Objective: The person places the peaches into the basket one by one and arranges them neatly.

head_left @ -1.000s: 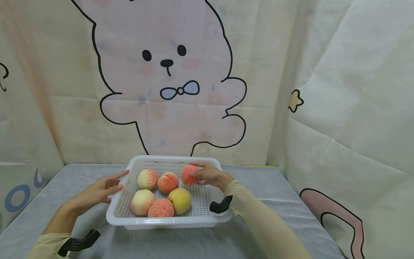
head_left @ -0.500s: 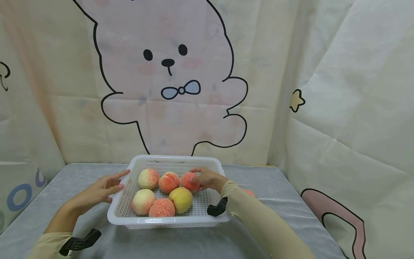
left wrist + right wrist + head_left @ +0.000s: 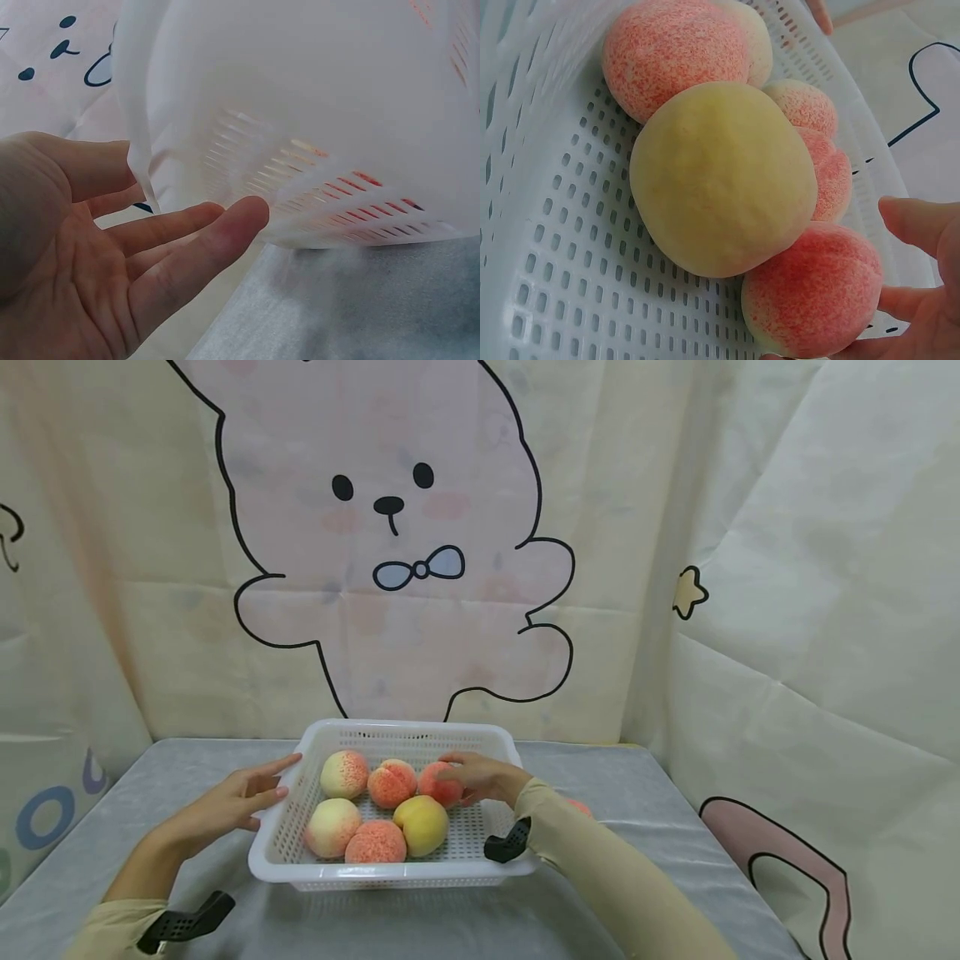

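A white perforated basket (image 3: 390,872) holds several peaches and one yellow fruit (image 3: 421,825), perhaps a peach too. My right hand (image 3: 487,777) reaches into its right side, beside a red peach (image 3: 442,785) lying in the back row. In the right wrist view, fingers touch that peach (image 3: 814,292) from behind, while another digit (image 3: 915,221) stands apart from it. At the basket's left rim is my left hand (image 3: 225,806), its fingers nearly straight and touching the edge. The left wrist view shows those fingers (image 3: 169,232) along the basket's outer wall (image 3: 247,90).
Part of another pinkish-red round thing (image 3: 579,807) shows on the table behind the right sleeve, mostly hidden. A grey cloth (image 3: 630,785) covers the table. Printed curtains (image 3: 607,485) hang behind it and at both sides.
My right hand has lowered the red peach into the basket's back row and loosened round it. The round thing behind the right sleeve has come into view. The left hand stays at the rim.
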Tool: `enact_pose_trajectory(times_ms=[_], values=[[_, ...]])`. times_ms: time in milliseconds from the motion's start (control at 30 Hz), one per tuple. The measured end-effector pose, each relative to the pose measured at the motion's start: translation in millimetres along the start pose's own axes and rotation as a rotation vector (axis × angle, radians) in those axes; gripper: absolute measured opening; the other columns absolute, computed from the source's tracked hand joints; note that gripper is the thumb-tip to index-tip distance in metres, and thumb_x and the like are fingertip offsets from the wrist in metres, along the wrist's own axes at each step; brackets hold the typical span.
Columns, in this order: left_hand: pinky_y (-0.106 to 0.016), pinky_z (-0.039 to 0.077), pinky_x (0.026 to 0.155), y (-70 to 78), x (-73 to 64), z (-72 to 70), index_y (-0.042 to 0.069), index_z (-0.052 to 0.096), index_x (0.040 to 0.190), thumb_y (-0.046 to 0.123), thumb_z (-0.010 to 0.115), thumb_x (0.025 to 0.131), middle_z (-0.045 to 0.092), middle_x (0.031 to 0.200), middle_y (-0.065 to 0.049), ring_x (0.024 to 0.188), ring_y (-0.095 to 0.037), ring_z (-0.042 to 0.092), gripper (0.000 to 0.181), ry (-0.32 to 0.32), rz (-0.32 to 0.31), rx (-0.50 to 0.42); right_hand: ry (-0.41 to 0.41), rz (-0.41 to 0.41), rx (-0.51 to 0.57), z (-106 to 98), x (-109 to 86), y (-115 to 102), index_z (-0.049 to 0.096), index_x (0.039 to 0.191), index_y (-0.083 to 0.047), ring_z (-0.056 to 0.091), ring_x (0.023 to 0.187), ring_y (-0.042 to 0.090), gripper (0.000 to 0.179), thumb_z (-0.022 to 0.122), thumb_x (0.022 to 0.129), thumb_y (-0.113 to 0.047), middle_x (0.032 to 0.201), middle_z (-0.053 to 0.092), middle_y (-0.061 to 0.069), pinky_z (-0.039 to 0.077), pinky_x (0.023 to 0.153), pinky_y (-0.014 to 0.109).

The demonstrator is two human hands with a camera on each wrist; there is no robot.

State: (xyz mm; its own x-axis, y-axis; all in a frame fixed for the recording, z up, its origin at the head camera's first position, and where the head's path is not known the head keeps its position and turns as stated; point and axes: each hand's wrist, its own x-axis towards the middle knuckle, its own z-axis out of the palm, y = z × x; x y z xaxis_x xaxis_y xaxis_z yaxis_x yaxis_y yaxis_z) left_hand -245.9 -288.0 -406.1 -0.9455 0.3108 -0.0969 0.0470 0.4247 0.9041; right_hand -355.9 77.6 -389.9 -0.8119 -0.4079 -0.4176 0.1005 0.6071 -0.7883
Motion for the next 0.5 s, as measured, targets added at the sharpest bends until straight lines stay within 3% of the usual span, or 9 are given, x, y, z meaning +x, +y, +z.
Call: enact_pose_trajectory(times_ms=[267, 500], values=[[-0.053, 0.059, 0.083, -2.1, 0.6, -0.2, 0.008, 0.012, 0.163, 0.03, 0.054, 0.105, 0.021, 0.161, -0.036, 0.128, -0.04, 0.056, 0.075, -0.006, -0.009, 0.0, -0.02, -0.016, -0.003, -6, -6.1, 0, 0.038, 0.156, -0.015, 0.048, 0.138, 0.044, 0.064, 0.062, 0.1, -0.035, 0.159, 0.039, 0.02, 0.043, 0.11, 0.06], [-0.052, 0.059, 0.083, -3.8, 1.3, -1.1, 0.008, 0.012, 0.163, 0.03, 0.053, 0.105, 0.021, 0.161, -0.036, 0.129, -0.041, 0.054, 0.074, -0.008, 0.0, -0.002, -0.013, -0.063, 0.008, -19, -12.6, -4, 0.036, 0.157, -0.014, 0.04, 0.143, 0.044, 0.064, 0.059, 0.102, -0.037, 0.161, 0.037, 0.017, 0.042, 0.112, 0.058]])
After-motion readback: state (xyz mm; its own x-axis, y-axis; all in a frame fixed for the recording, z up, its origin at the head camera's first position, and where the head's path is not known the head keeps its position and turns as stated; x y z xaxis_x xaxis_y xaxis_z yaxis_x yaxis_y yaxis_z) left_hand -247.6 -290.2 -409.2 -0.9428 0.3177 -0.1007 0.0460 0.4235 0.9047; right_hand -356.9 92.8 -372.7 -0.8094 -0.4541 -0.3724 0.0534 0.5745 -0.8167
